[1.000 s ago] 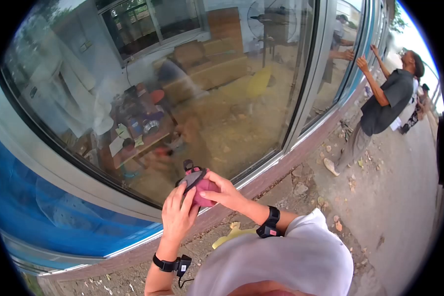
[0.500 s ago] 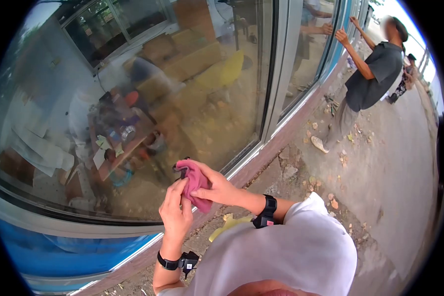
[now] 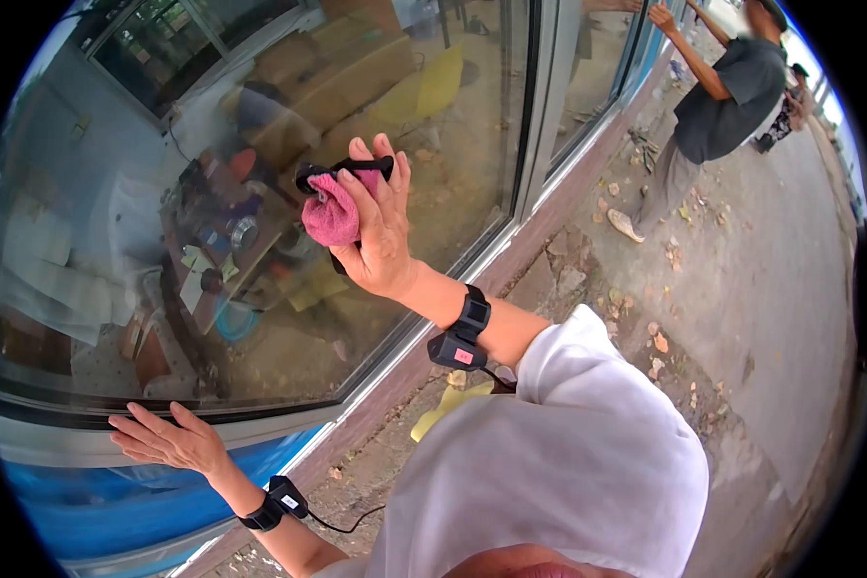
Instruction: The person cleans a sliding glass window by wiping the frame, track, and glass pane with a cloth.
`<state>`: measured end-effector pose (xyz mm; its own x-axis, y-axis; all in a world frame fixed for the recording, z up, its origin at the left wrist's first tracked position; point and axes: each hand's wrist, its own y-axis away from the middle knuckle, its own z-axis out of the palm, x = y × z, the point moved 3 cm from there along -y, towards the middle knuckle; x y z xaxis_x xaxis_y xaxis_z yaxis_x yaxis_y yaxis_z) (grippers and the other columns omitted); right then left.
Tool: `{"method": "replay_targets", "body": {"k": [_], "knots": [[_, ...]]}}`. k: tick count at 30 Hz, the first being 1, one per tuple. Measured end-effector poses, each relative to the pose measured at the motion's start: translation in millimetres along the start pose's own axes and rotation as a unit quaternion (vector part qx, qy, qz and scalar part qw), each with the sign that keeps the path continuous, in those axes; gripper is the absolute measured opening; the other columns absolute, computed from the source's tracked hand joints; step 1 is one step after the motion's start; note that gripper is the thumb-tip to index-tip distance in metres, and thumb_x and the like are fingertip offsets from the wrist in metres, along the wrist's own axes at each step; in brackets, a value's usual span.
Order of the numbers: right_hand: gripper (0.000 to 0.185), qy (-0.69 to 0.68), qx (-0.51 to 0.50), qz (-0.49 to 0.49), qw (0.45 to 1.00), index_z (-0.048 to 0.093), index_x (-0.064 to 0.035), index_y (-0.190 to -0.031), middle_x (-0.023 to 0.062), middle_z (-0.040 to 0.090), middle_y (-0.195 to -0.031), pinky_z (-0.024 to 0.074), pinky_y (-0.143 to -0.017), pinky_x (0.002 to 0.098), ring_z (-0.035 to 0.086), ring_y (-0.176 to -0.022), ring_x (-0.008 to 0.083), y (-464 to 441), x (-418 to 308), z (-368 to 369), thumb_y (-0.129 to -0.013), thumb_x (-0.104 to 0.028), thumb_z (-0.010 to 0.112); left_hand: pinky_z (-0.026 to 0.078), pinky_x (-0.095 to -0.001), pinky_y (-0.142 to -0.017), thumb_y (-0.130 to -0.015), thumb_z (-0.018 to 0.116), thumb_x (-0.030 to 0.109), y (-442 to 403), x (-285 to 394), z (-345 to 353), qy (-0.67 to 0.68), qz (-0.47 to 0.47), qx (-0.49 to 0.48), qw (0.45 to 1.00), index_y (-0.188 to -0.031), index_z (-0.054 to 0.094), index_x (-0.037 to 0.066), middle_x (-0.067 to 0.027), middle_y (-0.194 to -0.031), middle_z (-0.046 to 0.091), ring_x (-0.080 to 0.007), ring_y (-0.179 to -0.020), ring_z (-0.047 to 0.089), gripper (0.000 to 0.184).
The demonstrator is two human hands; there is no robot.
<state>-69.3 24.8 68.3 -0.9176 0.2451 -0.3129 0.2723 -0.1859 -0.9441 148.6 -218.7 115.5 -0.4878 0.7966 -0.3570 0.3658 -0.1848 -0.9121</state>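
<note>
A crumpled pink cloth point(image 3: 330, 214) with black edging is in my right hand point(image 3: 383, 236), pressed against the window glass point(image 3: 356, 318). The fingers lie over the cloth and partly hide it. Down at the lower left, my left hand point(image 3: 169, 441) is spread with nothing in it. Its fingertips rest at the bottom window frame point(image 3: 289, 414), above the blue panel point(image 3: 356, 432). Both wrists wear black straps carrying small boxes with cables.
Through the glass show a cluttered table point(image 3: 260, 252) and a yellow chair point(image 3: 424, 87). A person in a dark shirt point(image 3: 732, 101) reaches to another pane at the right; someone else stands farther back. A yellow piece point(image 3: 443, 409) and dry leaves lie on the ground.
My hands have parted. The right hand has moved up the glass with the pink cloth, while the left has let go of it and dropped left to the frame.
</note>
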Motion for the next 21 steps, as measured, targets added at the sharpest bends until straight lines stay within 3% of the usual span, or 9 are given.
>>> {"method": "replay_targets", "body": {"k": [6,9,12,14,15,16,17,18,21], "knots": [[0.051,0.018,-0.07,-0.019,0.997,0.051,-0.0115,-0.119,0.0163,0.045,-0.131,0.0139,-0.105,0.0567,0.035,-0.126,0.041,81,-4,10,-0.072,-0.024,0.067,0.021,-0.0487,-0.105,-0.095,0.04,0.036,3,-2,5,-0.006,0.025,0.021,0.999,-0.136,0.037,0.008,-0.015,-0.144,0.029,-0.0369,-0.133,0.025,0.05],[0.054,0.018,-0.106,-0.008,0.994,0.052,-0.0131,-0.118,0.0137,0.048,-0.129,0.015,-0.104,0.0582,0.035,-0.127,0.0375,103,-1,1,-0.068,-0.022,0.07,0.027,-0.047,-0.103,-0.094,0.044,0.031,-3,4,-6,-0.003,0.021,0.017,1.0,-0.132,0.041,0.006,-0.0172,-0.141,0.034,-0.0366,-0.129,0.031,0.046],[0.051,0.089,-0.167,-0.011,0.982,0.056,-0.0139,-0.117,0.0119,0.048,-0.129,0.0165,-0.103,0.0583,0.036,-0.127,0.0336,116,7,-12,-0.068,-0.021,0.07,0.039,-0.0439,-0.094,-0.09,0.051,0.02,-20,23,-49,0.332,-0.085,0.004,0.94,-0.126,0.043,0.005,-0.0185,-0.129,0.042,-0.0324,-0.118,0.044,0.04],[0.049,0.114,-0.183,0.002,0.977,0.058,-0.0151,-0.115,0.0113,0.047,-0.13,0.0174,-0.103,0.0584,0.036,-0.127,0.0338,116,8,-23,-0.068,-0.021,0.07,0.044,-0.0449,-0.088,-0.088,0.052,0.018,-25,37,-87,0.606,-0.088,0.022,0.79,-0.125,0.043,0.007,-0.0155,-0.124,0.044,-0.0315,-0.113,0.047,0.04],[0.047,0.136,-0.193,0.013,0.972,0.06,-0.0163,-0.114,0.0108,0.046,-0.13,0.0183,-0.102,0.0585,0.035,-0.128,0.034,114,10,-26,-0.068,-0.021,0.07,0.041,-0.0419,-0.083,-0.086,0.052,0.02,-34,41,-107,0.728,-0.067,0.03,0.681,-0.125,0.046,0.014,-0.0104,-0.121,0.047,-0.0251,-0.103,0.05,0.04],[0.046,0.15,-0.173,0.023,0.973,0.063,-0.0188,-0.112,0.0103,0.045,-0.131,0.0241,-0.1,0.0542,0.039,-0.124,0.0328,108,8,-30,-0.066,-0.02,0.07,0.04,-0.0369,-0.072,-0.087,0.051,0.02,-35,44,-122,0.788,-0.08,0.099,0.602,-0.121,0.051,0.015,-0.0044,-0.113,0.048,-0.0202,-0.088,0.048,0.035],[0.046,0.149,-0.176,0.022,0.973,0.063,-0.0188,-0.112,0.0103,0.045,-0.131,0.0241,-0.1,0.0542,0.039,-0.124,0.0328,103,8,-34,-0.066,-0.02,0.07,0.037,-0.0338,-0.064,-0.086,0.051,0.017,-43,46,-129,0.883,-0.06,0.159,0.438,-0.105,0.057,0.012,0.0006,-0.096,0.048,-0.0179,-0.079,0.046,0.02],[0.047,0.162,-0.158,0.018,0.974,0.064,-0.0196,-0.111,0.0102,0.045,-0.131,0.027,-0.098,0.0509,0.041,-0.12,0.0318,95,12,-40,-0.065,-0.018,0.07,0.037,-0.0338,-0.064,-0.086,0.051,0.017,-51,52,-130,0.882,-0.062,0.161,0.439,-0.105,0.057,0.012,0.0006,-0.096,0.048,-0.0179,-0.079,0.046,0.02],[0.056,0.213,-0.134,0.051,0.966,0.064,-0.0195,-0.112,0.0088,0.051,-0.121,0.0387,-0.088,0.0377,0.048,-0.105,0.0273,64,28,-60,-0.057,-0.012,0.072,0.039,-0.0349,-0.068,-0.088,0.049,0.04,-74,72,-133,0.944,0.044,0.213,0.249,-0.095,0.04,0.014,0.0002,-0.108,0.039,-0.012,-0.086,0.044,0.029]]}}
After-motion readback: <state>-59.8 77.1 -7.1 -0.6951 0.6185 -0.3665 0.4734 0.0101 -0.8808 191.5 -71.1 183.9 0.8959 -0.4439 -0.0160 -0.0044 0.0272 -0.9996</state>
